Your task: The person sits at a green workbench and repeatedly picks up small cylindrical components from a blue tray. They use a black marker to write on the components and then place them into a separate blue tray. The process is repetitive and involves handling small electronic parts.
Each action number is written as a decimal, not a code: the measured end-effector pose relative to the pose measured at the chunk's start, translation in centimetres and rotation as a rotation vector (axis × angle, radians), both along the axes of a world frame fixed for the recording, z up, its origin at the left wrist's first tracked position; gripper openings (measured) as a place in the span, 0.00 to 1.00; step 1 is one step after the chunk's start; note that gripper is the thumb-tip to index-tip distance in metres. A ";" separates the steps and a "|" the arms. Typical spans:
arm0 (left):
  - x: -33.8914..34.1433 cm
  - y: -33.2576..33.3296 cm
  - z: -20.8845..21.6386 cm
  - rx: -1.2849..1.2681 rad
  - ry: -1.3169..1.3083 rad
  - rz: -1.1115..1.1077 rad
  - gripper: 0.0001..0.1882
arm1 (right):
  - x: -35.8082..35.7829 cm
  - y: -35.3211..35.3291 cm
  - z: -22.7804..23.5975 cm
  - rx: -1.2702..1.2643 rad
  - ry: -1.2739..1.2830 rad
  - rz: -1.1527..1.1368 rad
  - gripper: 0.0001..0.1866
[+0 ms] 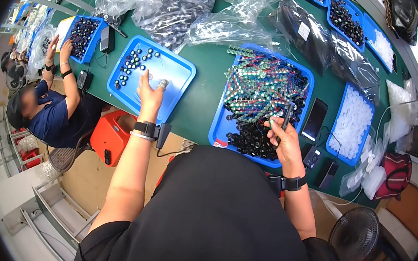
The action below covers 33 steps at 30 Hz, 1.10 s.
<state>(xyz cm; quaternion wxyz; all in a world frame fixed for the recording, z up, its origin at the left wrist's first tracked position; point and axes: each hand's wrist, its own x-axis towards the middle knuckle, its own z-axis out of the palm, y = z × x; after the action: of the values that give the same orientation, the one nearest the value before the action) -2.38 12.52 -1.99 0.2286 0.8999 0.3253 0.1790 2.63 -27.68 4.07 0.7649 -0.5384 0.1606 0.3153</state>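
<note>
Left hand [150, 96], grip spread, left of the wire-heaped tray [218, 125], right hand [288, 143] above it, pinching a black tool [287, 116]

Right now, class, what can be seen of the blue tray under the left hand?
The blue tray looks like shiny plastic: shallow, rectangular, with rounded corners and a raised rim. It lies slantwise on the green table. Small dark round pieces gather toward its left. The left hand is over it; whether they touch is unclear.
</note>
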 end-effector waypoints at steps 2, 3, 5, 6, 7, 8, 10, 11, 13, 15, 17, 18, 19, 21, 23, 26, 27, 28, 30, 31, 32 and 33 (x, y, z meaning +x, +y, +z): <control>1.1 -2.2 2.8 0.340 -0.030 -0.096 0.33 | -0.1 -0.2 -0.4 -0.002 0.016 -0.017 0.12; 1.3 -3.6 3.6 0.214 -0.039 -0.234 0.29 | -0.2 -0.2 -0.5 -0.005 0.024 -0.023 0.12; 1.0 -7.1 3.7 -0.065 0.054 -0.558 0.22 | -0.3 0.0 -0.5 -0.001 0.030 -0.024 0.12; 0.6 -9.1 2.8 -0.222 0.156 -0.749 0.20 | -0.3 0.2 -0.4 -0.009 0.030 -0.019 0.12; 0.1 -11.3 2.0 -0.318 0.196 -0.949 0.14 | -0.3 0.4 -0.2 -0.017 0.029 -0.015 0.12; -0.6 -13.1 1.4 -0.338 0.280 -1.065 0.14 | -0.3 0.6 -0.1 -0.023 0.029 -0.011 0.12; -1.7 -15.7 0.0 -0.138 0.411 -1.176 0.15 | -0.4 0.5 0.0 -0.027 0.018 0.001 0.12; -1.8 -16.3 0.0 -0.036 0.449 -1.212 0.15 | -0.4 0.5 0.0 -0.033 0.014 0.006 0.12; -1.8 -16.8 0.0 0.075 0.476 -1.267 0.15 | -0.5 0.4 0.0 -0.043 0.013 0.010 0.12; -1.7 -17.0 -0.3 0.091 0.456 -1.310 0.14 | -0.6 0.3 0.0 -0.052 0.020 0.007 0.12; -1.8 -17.2 -1.1 0.069 0.490 -1.342 0.12 | -0.7 0.4 0.1 -0.062 0.040 -0.005 0.13; -2.0 -17.2 -1.5 0.059 0.507 -1.358 0.12 | -0.7 0.4 0.2 -0.067 0.050 -0.010 0.13; -2.1 -17.2 -1.4 0.026 0.516 -1.350 0.11 | -0.7 0.4 0.1 -0.066 0.054 -0.001 0.12; -2.2 -17.1 -1.2 -0.040 0.534 -1.334 0.10 | -0.6 0.4 0.2 -0.044 0.044 0.031 0.12; -2.7 -16.9 -1.7 -0.079 0.542 -1.322 0.10 | -0.6 0.5 0.0 -0.029 0.033 0.060 0.12; -2.7 -16.6 -1.5 -0.064 0.642 -1.340 0.11 | -0.7 0.6 -0.3 -0.016 0.022 0.059 0.12; -2.6 -16.5 -1.4 -0.046 0.691 -1.351 0.11 | -0.7 0.6 -0.3 -0.016 0.026 0.062 0.12; -2.7 -16.5 -1.3 -0.045 0.684 -1.350 0.11 | -0.7 0.6 -0.3 -0.016 0.029 0.067 0.13; -2.9 -16.5 -1.3 -0.043 0.670 -1.347 0.11 | -0.7 0.8 -0.1 -0.015 0.027 0.076 0.13; -2.7 -16.6 -0.9 -0.060 0.664 -1.317 0.11 | -0.7 0.8 0.0 -0.016 0.024 0.077 0.13; -2.5 -16.7 -0.5 -0.077 0.658 -1.287 0.11 | -0.7 0.9 0.2 -0.016 0.020 0.078 0.13; -2.3 -16.7 -0.1 -0.095 0.651 -1.257 0.11 | -0.7 0.9 0.4 -0.025 0.021 0.077 0.13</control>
<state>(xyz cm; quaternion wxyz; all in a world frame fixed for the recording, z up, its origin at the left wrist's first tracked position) -4.63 -4.19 -2.07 0.2185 0.9141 -0.1963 -0.2794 1.88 -26.75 4.51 0.7436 -0.5504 0.1519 0.3479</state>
